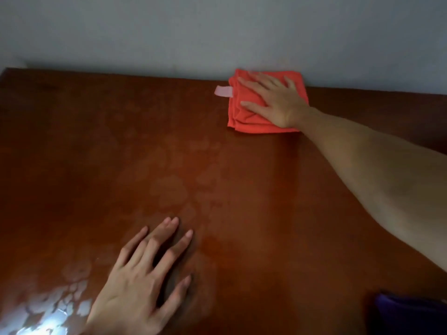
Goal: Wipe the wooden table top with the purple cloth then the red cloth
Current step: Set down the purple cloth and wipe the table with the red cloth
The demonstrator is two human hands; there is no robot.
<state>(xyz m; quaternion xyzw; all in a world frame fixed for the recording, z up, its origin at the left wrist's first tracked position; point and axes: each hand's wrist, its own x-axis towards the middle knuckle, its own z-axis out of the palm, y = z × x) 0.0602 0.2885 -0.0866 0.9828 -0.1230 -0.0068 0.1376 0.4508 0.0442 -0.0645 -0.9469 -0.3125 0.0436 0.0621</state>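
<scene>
A folded red cloth [244,117] with a pale tag lies on the wooden table top [96,141] at its far edge, against the wall. My right hand [275,100] presses flat on the cloth with straight, spread fingers, arm stretched out from the right. Resting flat on the bare wood near the front is my left hand [142,281], fingers spread and holding nothing. The purple cloth [406,310] shows as a dark shape at the bottom right corner.
A grey wall [217,32] rises directly behind the table's far edge. Damp smears and a bright reflection [41,315] mark the wood at the front left. The table's left end is visible at the far left.
</scene>
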